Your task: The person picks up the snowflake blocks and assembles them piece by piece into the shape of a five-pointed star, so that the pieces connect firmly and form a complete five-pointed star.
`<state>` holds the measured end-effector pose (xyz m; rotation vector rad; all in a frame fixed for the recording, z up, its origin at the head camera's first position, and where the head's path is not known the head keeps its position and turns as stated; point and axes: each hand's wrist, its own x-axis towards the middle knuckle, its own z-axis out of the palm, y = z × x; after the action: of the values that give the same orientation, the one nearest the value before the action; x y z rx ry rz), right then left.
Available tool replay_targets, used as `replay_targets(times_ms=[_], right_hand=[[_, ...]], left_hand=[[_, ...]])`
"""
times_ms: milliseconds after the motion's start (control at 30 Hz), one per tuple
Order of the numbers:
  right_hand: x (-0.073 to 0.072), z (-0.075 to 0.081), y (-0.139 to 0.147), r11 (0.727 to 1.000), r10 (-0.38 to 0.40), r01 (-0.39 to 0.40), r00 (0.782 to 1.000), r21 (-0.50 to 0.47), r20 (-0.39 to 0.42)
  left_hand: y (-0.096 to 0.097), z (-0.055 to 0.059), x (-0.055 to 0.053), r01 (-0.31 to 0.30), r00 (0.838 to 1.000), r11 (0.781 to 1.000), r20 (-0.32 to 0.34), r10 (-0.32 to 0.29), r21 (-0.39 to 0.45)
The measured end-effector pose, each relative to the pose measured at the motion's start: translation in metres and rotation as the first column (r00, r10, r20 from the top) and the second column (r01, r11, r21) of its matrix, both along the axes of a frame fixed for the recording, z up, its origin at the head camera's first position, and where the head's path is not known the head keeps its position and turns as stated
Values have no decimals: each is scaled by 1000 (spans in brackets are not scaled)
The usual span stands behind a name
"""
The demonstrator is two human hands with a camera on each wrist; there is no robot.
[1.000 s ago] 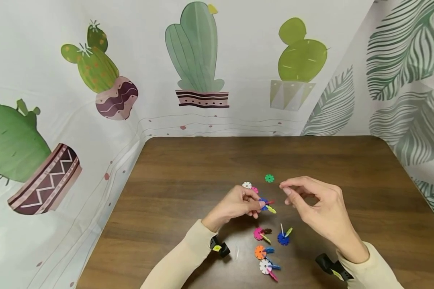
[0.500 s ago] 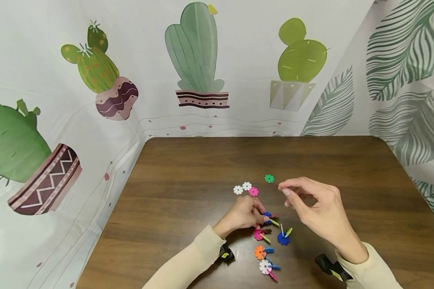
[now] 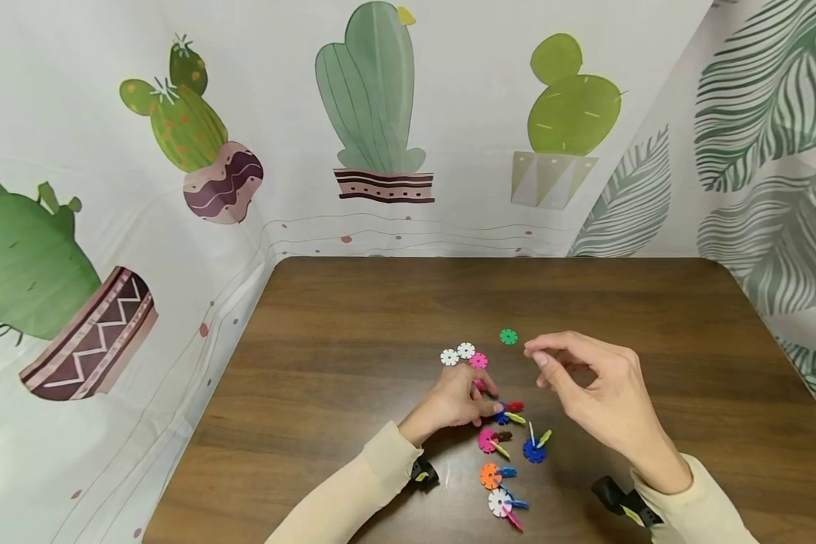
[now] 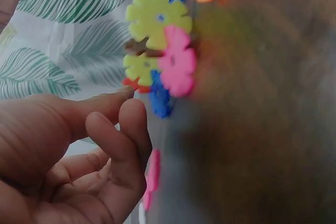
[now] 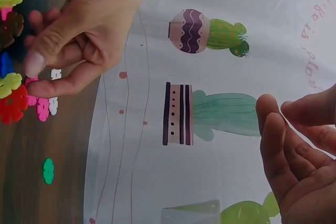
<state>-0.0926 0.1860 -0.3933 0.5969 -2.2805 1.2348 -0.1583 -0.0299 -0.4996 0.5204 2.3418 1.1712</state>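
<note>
My left hand [image 3: 457,397] is over the table, its thumb tip beside a joined piece: a blue slotted disc [image 3: 502,418] with a red disc [image 3: 514,406] and a yellow-green disc [image 5: 10,84] stuck into its slots. In the right wrist view its thumb and index finger are apart with nothing between them. A pink disc [image 3: 479,384] lies partly hidden under its fingers. My right hand [image 3: 598,385] hovers to the right, thumb and index tips close together, holding nothing. Nearest to it lies a loose green disc [image 3: 508,336].
Two white discs [image 3: 449,357] and a pink disc [image 3: 478,360] lie loose beyond the left hand. Nearer me are joined pieces with pink [image 3: 487,440], blue [image 3: 534,451], orange [image 3: 490,476] and white [image 3: 499,502] base discs. A printed cloth [image 3: 462,113] hangs behind the table [image 3: 326,317].
My left hand brought the blue, red and yellow-green piece toward me, set it beside the other joined pieces and let go, then shifted slightly away. The right hand barely moved.
</note>
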Motion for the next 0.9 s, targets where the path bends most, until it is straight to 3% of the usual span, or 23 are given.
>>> replay_targets(times_ms=[200, 400, 500, 633, 767, 900], right_hand=[[-1, 0, 2, 1000, -17, 17, 999, 5, -29], [-2, -2, 5, 999, -30, 30, 999, 15, -23], [-3, -4, 6, 999, -31, 31, 999, 20, -17], [-5, -9, 7, 999, -37, 37, 999, 33, 16], [-9, -18, 8, 997, -49, 44, 995, 61, 88], [-17, -32, 11, 991, -32, 8, 984, 135, 175]], left_hand=[[-14, 12, -13, -48, 997, 998, -66, 49, 29], [-36, 39, -22, -123, 980, 988, -148, 136, 98], [-50, 58, -23, -159, 957, 980, -227, 182, 118], [-65, 84, -18, -204, 899, 962, -355, 257, 179], [-74, 106, -8, -219, 850, 938, -420, 319, 269], [-78, 120, 5, -202, 838, 926, -434, 332, 320]])
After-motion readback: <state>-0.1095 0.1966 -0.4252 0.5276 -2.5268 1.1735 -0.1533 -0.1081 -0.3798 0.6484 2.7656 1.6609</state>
